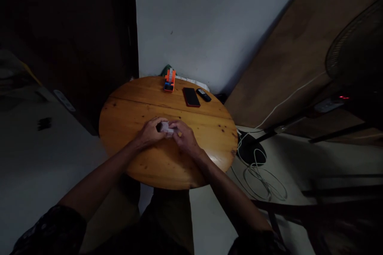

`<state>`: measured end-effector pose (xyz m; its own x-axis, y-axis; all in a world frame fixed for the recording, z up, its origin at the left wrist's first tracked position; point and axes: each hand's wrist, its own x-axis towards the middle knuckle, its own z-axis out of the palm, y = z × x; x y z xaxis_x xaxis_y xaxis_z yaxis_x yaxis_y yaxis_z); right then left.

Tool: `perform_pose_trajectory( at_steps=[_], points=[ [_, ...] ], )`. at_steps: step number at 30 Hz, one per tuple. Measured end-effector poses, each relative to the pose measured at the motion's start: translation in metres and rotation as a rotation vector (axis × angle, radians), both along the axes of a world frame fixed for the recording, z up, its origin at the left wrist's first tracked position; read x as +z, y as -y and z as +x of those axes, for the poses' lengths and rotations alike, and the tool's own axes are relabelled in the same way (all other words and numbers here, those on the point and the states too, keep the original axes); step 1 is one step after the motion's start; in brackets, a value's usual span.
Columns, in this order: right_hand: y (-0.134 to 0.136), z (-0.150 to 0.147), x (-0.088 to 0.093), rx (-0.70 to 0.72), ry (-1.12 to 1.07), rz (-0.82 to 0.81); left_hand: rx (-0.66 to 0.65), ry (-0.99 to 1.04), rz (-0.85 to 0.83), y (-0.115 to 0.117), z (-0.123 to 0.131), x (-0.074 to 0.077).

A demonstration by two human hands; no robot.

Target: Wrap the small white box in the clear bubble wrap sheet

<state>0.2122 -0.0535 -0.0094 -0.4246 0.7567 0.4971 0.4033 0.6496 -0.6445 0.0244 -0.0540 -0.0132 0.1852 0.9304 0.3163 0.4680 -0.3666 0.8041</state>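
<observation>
Our left hand (151, 130) is bent around one side of a small pale object (166, 128), with the fingertips on its upper edge and the thumb lower. Our right hand (186, 137) grips it from the other side, between thumb and fingers. So both hands are grasping the same object, which is above the middle of the round wooden table (128, 159); whether it touches the wood, we cannot tell. It looks whitish and partly shiny, maybe thin plastic or paper, but in this dim light we cannot be certain. We judge it to be light and rather soft, easy to crumple and perhaps a little slippery. For this reason it seems best to take it by the two opposite edges, with the fingertips and with little pressure. Farther on the table, toward the wall (191, 24), there is an orange tape dispenser (170, 81). To the right of it lie a dark flat device (191, 97) with a red edge and, just beside this, a small black handset (204, 95).
</observation>
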Motion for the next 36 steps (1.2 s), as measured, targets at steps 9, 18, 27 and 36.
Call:
perform_pose_trajectory(
  at_steps=[9,18,27,36],
  points=[
    [-0.037,-0.013,0.008,-0.057,-0.171,-0.523,0.129,-0.222,-0.032,0.004,0.001,0.012],
    [-0.037,-0.016,0.006,-0.021,-0.344,-0.564,-0.136,0.344,-0.341,-0.004,-0.003,0.007],
    [-0.026,-0.005,0.001,0.036,-0.242,-0.511,-0.088,0.589,-0.420,-0.008,-0.004,0.004],
    [-0.022,-0.010,-0.004,-0.061,-0.226,-0.386,-0.063,0.605,-0.407,-0.009,-0.003,-0.002]
  ],
)
